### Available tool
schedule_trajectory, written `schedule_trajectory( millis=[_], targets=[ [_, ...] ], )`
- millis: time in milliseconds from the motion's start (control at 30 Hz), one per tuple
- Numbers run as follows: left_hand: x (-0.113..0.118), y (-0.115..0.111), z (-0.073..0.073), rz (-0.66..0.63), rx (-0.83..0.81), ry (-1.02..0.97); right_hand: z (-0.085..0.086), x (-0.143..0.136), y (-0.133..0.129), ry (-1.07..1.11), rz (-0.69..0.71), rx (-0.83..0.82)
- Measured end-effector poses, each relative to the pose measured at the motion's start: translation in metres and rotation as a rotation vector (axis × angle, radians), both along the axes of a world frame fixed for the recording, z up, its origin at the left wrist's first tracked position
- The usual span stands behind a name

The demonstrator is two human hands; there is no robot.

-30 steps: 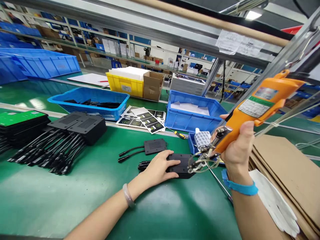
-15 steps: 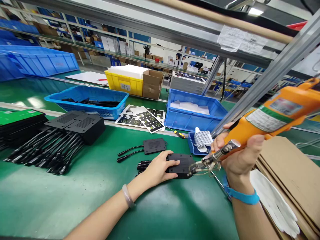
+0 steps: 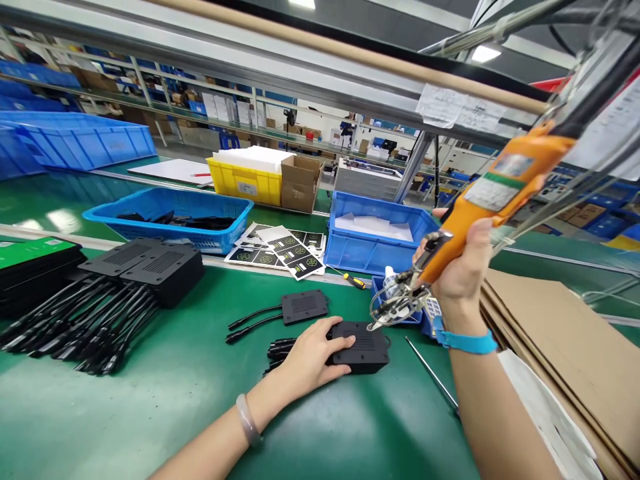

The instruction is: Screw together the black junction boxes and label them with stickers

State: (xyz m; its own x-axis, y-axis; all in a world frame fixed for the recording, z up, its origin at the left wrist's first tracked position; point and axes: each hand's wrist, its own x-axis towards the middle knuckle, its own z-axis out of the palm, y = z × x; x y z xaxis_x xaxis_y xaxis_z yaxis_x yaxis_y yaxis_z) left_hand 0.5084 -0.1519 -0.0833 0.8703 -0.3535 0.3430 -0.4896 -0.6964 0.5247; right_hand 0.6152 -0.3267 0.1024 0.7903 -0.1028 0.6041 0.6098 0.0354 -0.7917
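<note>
My left hand (image 3: 313,353) grips the left part of a black plastic case (image 3: 369,348), thumb at its near side and fingers over the top. Short black cables (image 3: 281,348) stick out to the left of that case, partly behind my hand. In my right hand (image 3: 463,273) is an orange electric screwdriver (image 3: 487,193), tilted down to the left. Its tip meets the top of the case near the far right corner; whether it sits in a screw hole is too small to tell. Just behind lies a single flat black case (image 3: 304,307) with two cable ends.
Stacked black cases (image 3: 163,263) with cables stand at the left. A blue basket (image 3: 170,230), printed label sheets (image 3: 300,257) and a blue bin (image 3: 380,253) line the back. A yellow screwdriver (image 3: 354,281), a metal rod (image 3: 433,375) and cardboard sheets (image 3: 560,333) lie nearby.
The electric screwdriver has swung left and stands steeper, its tip shifting from the case's right end onto its top. My left hand keeps its hold; the view has tipped slightly up.
</note>
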Motion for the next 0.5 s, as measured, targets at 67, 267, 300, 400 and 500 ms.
schedule_trajectory(
  millis=[67, 267, 300, 400, 500],
  targets=[
    [0.000, 0.000, 0.000, -0.002, -0.005, -0.004, -0.012, 0.001, 0.001, 0.007, 0.057, 0.058],
    [0.004, -0.001, 0.002, 0.018, 0.048, -0.020, -0.027, 0.004, 0.002, 0.073, 0.094, 0.101],
    [0.005, -0.001, 0.002, 0.020, 0.061, -0.036, -0.028, 0.004, 0.002, 0.094, 0.105, 0.115],
    [0.007, 0.002, -0.005, 0.021, 0.085, -0.144, -0.028, 0.003, 0.003, 0.125, 0.143, 0.164],
    [0.015, 0.008, -0.023, 0.023, 0.053, -0.303, -0.028, 0.003, 0.005, 0.113, 0.124, 0.128]
  ],
)
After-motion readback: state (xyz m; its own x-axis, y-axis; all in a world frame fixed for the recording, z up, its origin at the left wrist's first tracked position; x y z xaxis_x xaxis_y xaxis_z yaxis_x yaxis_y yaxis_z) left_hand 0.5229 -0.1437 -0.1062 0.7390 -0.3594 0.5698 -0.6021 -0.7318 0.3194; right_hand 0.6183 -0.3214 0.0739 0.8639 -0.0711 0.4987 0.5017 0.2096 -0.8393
